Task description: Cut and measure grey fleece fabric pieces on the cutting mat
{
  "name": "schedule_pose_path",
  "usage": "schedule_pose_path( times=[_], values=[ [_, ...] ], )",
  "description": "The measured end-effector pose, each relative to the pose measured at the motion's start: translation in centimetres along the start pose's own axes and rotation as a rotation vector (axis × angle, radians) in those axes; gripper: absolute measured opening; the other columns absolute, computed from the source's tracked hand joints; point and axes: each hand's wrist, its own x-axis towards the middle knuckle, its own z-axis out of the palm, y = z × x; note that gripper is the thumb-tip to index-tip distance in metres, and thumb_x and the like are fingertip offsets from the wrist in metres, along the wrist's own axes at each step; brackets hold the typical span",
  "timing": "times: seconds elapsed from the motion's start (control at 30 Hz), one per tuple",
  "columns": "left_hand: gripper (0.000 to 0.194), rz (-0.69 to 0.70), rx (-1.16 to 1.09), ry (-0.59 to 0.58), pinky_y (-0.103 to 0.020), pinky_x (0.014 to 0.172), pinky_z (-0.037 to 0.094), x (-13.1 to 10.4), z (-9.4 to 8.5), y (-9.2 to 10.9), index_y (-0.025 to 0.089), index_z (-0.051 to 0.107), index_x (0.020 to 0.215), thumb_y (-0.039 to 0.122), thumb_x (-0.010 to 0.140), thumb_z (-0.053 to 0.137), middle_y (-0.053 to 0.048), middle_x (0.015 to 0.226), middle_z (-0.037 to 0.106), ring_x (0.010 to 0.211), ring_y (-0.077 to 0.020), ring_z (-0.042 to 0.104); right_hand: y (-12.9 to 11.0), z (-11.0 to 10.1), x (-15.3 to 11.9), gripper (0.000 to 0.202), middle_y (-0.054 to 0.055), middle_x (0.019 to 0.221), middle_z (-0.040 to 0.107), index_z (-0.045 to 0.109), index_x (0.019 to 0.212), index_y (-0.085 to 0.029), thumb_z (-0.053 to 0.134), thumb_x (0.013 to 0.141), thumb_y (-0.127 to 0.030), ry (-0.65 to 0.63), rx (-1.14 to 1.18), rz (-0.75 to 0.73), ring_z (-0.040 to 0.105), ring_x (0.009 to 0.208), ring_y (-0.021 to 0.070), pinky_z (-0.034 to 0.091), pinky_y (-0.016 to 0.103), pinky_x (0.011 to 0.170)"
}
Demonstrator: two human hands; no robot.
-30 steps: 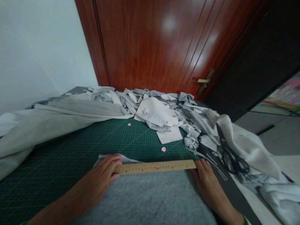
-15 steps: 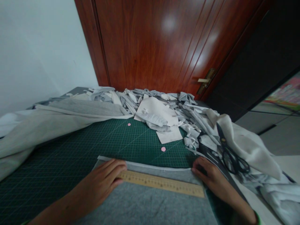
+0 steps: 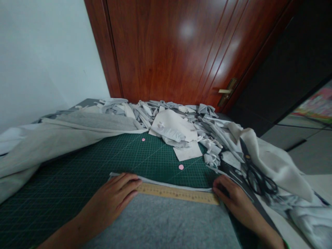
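Observation:
A grey cloth (image 3: 171, 224) lies on a green cutting mat (image 3: 121, 152), its pale far edge running between my hands. Just inside that edge, a wooden ruler (image 3: 178, 194) rests flat across the cloth. My left hand (image 3: 116, 193) is closed over the ruler's left end, fingers together, and hides that end. At the cloth's far right corner, my right hand (image 3: 229, 192) has thumb and fingers pinched on the edge, beside the ruler's right end. The fingertips there partly hide the corner.
Two small pink discs, one nearer (image 3: 181, 167) and one farther (image 3: 143, 139), lie on the mat. Fabric scraps (image 3: 173, 128) pile along the back. Black scissors (image 3: 255, 173) rest at the right by cream cloth (image 3: 280, 159). Folded pale fabric (image 3: 77, 133) lies left. A wooden door (image 3: 166, 52) stands behind.
The ruler has slid away from me, close to the cloth's far edge, and slightly left. My left hand moved with it; my right hand stays at the corner.

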Motion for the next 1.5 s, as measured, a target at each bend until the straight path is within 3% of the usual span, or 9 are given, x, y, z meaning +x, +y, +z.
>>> schedule_pose_path(
  times=[0.07,0.13,0.3,0.37,0.53,0.77,1.0,1.1,1.5],
  values=[
    [0.029,0.013,0.011,0.015,-0.027,0.094,0.051,0.0,0.1,0.0,0.027,0.067,0.117,0.035,0.099,0.046,0.000,0.113,0.070,0.101,-0.0170,0.066,-1.1,0.1,-0.1,0.013,0.006,0.093,0.061,0.059,0.092,-0.022,0.047,0.096,-0.025,0.106,-0.004,-0.069,0.061,0.086,0.0188,0.053,0.032,0.077],
    [0.029,0.013,0.016,0.002,-0.027,0.094,0.051,-0.1,0.1,0.1,0.027,0.066,0.119,0.034,0.099,0.046,0.001,0.115,0.069,0.103,-0.0177,0.066,-2.6,0.2,-0.2,0.012,0.007,0.101,0.060,0.058,0.100,-0.023,0.046,0.096,-0.024,0.122,-0.009,-0.149,0.061,0.095,0.0195,0.054,0.033,0.082],
    [0.036,-0.001,0.026,0.017,-0.030,0.098,0.049,-0.7,0.6,0.8,0.030,0.062,0.125,0.018,0.096,0.045,0.000,0.124,0.064,0.109,-0.0201,0.062,-6.2,1.5,0.0,0.025,0.006,0.112,0.060,0.056,0.115,-0.026,0.043,0.097,-0.014,-0.228,-0.021,-0.308,0.060,0.105,0.0181,0.054,0.033,0.092],
    [0.039,0.079,0.023,0.001,-0.027,0.096,0.050,-0.9,0.7,1.1,0.029,0.063,0.121,0.012,0.093,0.043,0.000,0.119,0.066,0.106,-0.0183,0.063,-6.7,2.3,0.4,0.030,0.007,0.115,0.059,0.055,0.122,-0.025,0.045,0.096,-0.012,-0.276,-0.050,-0.328,0.059,0.108,0.0204,0.054,0.037,0.094],
    [0.052,0.242,-0.007,-0.089,-0.023,0.100,0.049,-1.1,0.5,1.5,0.028,0.058,0.129,0.004,0.085,0.044,0.002,0.122,0.069,0.111,-0.0163,0.063,-6.6,3.6,1.3,0.037,0.007,0.110,0.058,0.054,0.129,-0.027,0.046,0.096,-0.013,-0.239,-0.100,-0.344,0.060,0.102,0.0218,0.056,0.040,0.088],
    [0.065,0.296,0.025,-0.257,-0.027,0.110,0.042,-1.3,-0.2,2.7,0.027,0.043,0.146,0.006,0.085,0.048,0.003,0.147,0.051,0.130,-0.0168,0.053,-6.6,3.9,2.0,0.035,0.006,0.102,0.056,0.056,0.129,-0.028,0.049,0.096,-0.017,-0.204,-0.116,-0.344,0.060,0.093,0.0208,0.057,0.039,0.079],
    [0.059,0.310,0.093,-0.249,-0.026,0.114,0.033,-0.8,-0.9,3.6,0.020,0.038,0.148,0.008,0.090,0.044,0.002,0.154,0.041,0.138,-0.0130,0.042,-6.3,4.8,1.9,0.035,0.007,0.103,0.055,0.056,0.128,-0.026,0.049,0.095,-0.016,-0.140,-0.116,-0.320,0.061,0.092,0.0216,0.058,0.041,0.079],
    [0.053,0.301,0.121,-0.252,-0.026,0.114,0.033,-0.7,-1.3,3.8,0.020,0.039,0.148,0.016,0.096,0.045,0.002,0.154,0.041,0.137,-0.0131,0.044,-6.0,5.1,1.8,0.034,0.009,0.105,0.055,0.055,0.127,-0.024,0.048,0.095,-0.017,-0.123,-0.096,-0.324,0.062,0.092,0.0206,0.060,0.038,0.078],
    [0.058,0.274,0.077,-0.276,-0.027,0.117,0.027,-1.2,-1.6,4.1,0.022,0.033,0.152,0.017,0.096,0.048,0.003,0.157,0.035,0.141,-0.0128,0.038,-6.1,4.5,1.7,0.028,0.009,0.104,0.065,0.058,0.120,-0.021,0.052,0.093,-0.016,-0.145,-0.113,-0.422,0.066,0.098,0.0219,0.061,0.034,0.086]
  ],
)
